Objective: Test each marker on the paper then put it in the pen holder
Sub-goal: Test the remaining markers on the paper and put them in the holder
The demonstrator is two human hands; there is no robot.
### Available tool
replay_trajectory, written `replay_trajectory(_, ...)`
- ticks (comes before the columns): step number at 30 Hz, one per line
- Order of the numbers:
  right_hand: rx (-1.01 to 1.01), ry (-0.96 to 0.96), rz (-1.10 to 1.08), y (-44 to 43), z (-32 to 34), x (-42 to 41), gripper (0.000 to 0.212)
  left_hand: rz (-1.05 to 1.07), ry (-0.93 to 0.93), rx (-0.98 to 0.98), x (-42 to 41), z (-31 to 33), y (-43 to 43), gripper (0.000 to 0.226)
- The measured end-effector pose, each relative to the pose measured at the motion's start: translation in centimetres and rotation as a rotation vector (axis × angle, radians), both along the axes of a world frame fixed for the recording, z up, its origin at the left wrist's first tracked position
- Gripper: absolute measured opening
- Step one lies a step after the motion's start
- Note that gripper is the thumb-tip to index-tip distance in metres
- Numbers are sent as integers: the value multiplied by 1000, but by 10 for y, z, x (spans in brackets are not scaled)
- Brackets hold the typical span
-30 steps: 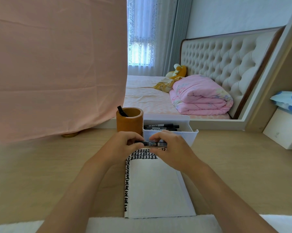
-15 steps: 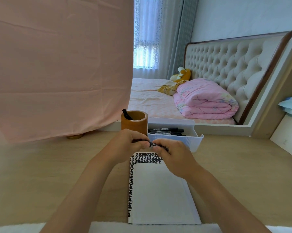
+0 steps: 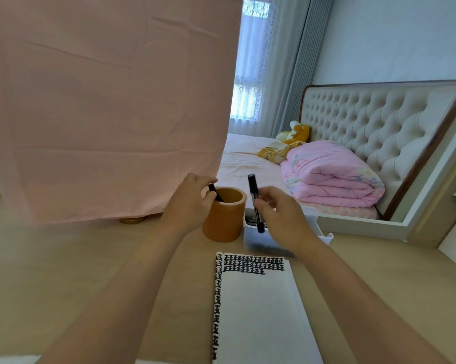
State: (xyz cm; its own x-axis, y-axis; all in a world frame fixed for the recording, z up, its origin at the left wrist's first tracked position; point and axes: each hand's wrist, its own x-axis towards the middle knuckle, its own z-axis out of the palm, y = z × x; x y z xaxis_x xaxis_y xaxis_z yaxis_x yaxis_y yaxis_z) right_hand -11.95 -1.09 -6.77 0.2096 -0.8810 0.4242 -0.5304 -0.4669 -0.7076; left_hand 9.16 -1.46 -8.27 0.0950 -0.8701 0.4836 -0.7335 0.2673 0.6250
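Wooden desk (image 3: 90, 258): right hand (image 3: 284, 216) pinching near-upright marker (image 3: 253, 190), left hand (image 3: 188, 203) pinching slanted marker (image 3: 216, 193) in pen holder (image 3: 224, 222).

Legible text: none. Paper (image 3: 258, 311) — rows of repeated black marker marks along its top edge and down its left edge, not readable as letters. Upright marker (image 3: 253, 195) — any barrel print too blurred to read

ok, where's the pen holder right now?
Head view, centre of the desk: the pen holder stands just behind the paper, left of the white bin, with the left hand at its rim pinching a marker that sticks out of it.
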Motion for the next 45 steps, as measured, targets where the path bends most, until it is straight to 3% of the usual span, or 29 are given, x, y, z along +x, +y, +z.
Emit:
replay_trajectory(4,-72,32,-5,-32,28,22,14,-3,-109,130,6,2,-23,49)
replay_trajectory(7,-74,87,8,-53,35,37,14,-53,-150,191,5,0,-32,47)
replay_trajectory(14,8,513,3,-83,27,45,19,-65,-72,50,8,0,-47,40)
replay_trajectory(18,100,663,58,-93,23,44,16,-99,-38,-7,5,0,-50,40)
replay_trajectory(23,81,487,124,-100,20,27,24,-150,-134,0,-5,0,-52,44)
replay_trajectory(26,-1,401,55,-102,17,6,16,-162,-249,19,-10,-4,-55,38)
replay_trajectory(31,203,714,54,-101,-3,-18,18,-47,-253,-74,-13,-7,-60,31)
replay_trajectory(34,264,775,106,-98,-14,-19,19,2,-295,-95,-10,-7,-56,39)
replay_trajectory(39,265,820,135,-100,-17,-14,15,-155,-48,59,-5,-21,-43,77)
replay_trajectory(45,219,884,125,-106,-21,-10,16,-156,68,36,-9,-35,-42,88)
